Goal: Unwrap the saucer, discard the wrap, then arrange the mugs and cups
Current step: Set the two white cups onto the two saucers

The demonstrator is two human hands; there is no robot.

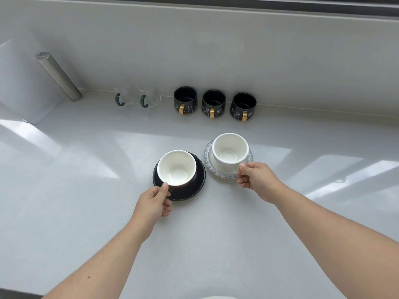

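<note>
The left hand (154,203) pinches the handle of the dark cup (176,169), its grip closed with the thumb on top and the fingers curled beneath. The cup sits on the black saucer (194,188), shifted toward the saucer's far-left edge and, it seems, slightly tilted. The right hand (255,180) holds the handle of the white cup (230,153) in the same closed pinch; this cup rests on the clear glass saucer (218,173), just right of the black saucer and a little farther back. No wrap shows anywhere on the surface (86,201), so the unwrapping looks done and the arranging is the step in hand.

Beyond the black saucer, along the back wall, stand three black mugs (213,104) with gold handles in an even row, and left of them two glass cups (137,98) with green handles — all with handles facing the person.

To do this well, each cup wants centring on its saucer before release. The dark cup needs a small slide toward the near right. Lower both gently, since the glass saucer looks brittle, and turn the handles to match the back row. Let go only once each cup sits flat — a pinch on a thin handle gives little control against tipping.
</note>
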